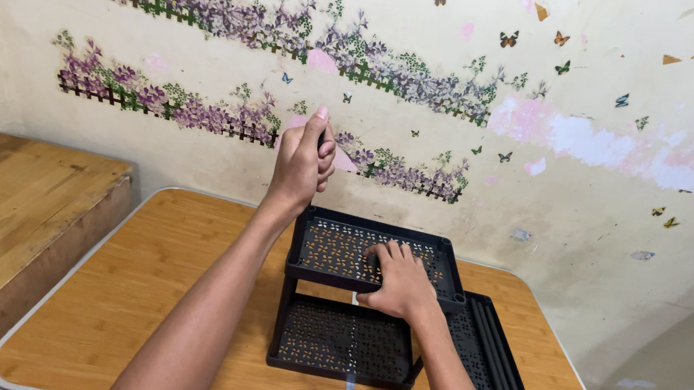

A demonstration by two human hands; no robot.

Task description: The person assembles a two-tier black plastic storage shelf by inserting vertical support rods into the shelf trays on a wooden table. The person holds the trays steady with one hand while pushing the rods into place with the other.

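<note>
Above the rack's [358, 303] back left corner, the left hand [301, 165] has its fingers [325, 159] curled tight round a thin dark post, thumb on top. The right hand [399, 279] lies flat, fingers spread, pressing the rack's top tray [438, 265]. Beside the rack, to its right, a spare tray [492, 362] rests on the worktop [152, 313]. A skewed post could jam its corner socket; an uneven press could tilt the rack.
</note>
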